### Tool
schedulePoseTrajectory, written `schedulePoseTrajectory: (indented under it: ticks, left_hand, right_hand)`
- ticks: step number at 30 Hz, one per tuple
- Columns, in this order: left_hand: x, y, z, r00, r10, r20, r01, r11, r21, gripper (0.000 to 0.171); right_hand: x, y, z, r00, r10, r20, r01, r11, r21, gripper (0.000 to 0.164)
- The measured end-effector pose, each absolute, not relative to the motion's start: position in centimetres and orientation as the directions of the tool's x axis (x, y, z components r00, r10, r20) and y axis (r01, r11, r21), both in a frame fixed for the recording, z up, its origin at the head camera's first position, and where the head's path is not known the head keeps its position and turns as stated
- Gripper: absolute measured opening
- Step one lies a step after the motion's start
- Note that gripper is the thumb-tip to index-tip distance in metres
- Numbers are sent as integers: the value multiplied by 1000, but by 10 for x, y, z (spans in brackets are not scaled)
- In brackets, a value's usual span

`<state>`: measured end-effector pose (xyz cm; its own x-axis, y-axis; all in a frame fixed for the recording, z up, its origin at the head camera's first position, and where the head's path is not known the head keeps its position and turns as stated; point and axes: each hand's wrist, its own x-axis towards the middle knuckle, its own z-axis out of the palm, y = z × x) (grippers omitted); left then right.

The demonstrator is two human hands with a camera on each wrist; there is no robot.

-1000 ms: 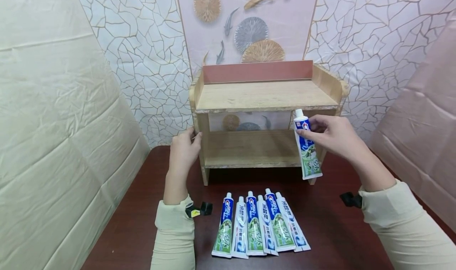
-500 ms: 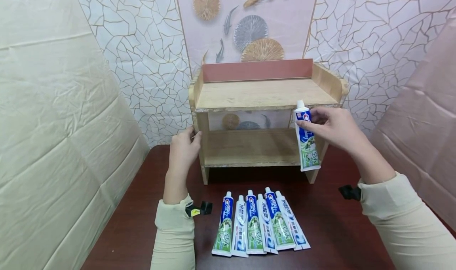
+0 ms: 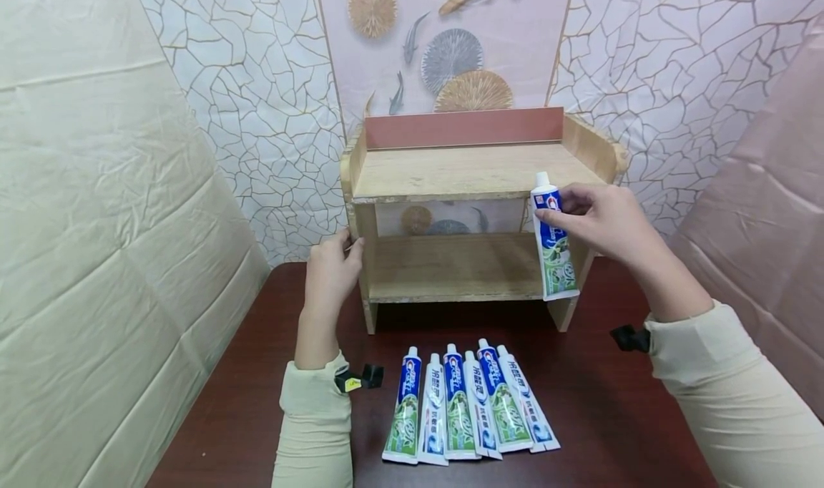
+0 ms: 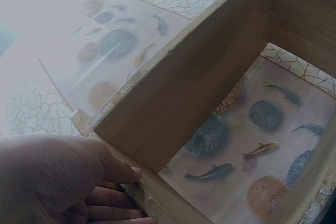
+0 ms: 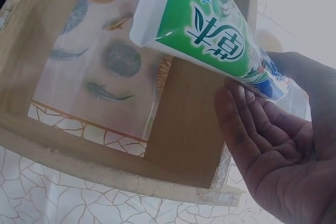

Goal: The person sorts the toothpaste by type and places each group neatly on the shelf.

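Observation:
My right hand (image 3: 608,220) pinches a blue, white and green toothpaste tube (image 3: 555,248) near its capped end. The tube hangs cap up in front of the right end of the wooden shelf (image 3: 450,177). In the right wrist view, the green tail of the tube (image 5: 205,30) points toward the camera and the other fingers lie below it. My left hand (image 3: 333,266) grips the left side panel of the shelf. Close up in the left wrist view, the left thumb (image 4: 123,171) lies on the panel's edge with the fingers curled beneath.
Several toothpaste tubes lie side by side on the dark red table (image 3: 244,402), blue-green ones (image 3: 403,409) alternating with white ones (image 3: 434,413). The shelf has two boards, the lower one (image 3: 457,266) raised above the table. Quilted cloth walls (image 3: 129,259) stand at both sides.
My right hand has lifted the toothpaste tube higher, its cap rising from below the top board's front edge to just above it. The left hand stays on the side panel.

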<state>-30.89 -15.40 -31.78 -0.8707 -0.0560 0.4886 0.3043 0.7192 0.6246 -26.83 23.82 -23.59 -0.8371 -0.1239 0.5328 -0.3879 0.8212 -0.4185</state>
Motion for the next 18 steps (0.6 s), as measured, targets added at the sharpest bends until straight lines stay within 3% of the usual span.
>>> schedulePoseTrajectory:
  ticks: [18]
  left_hand:
    - [-309,-154,-319,-872,-51,487,307,717,625,40]
  right_hand:
    - [-275,240,-224,-836,-113,537,-388,814,-432,45]
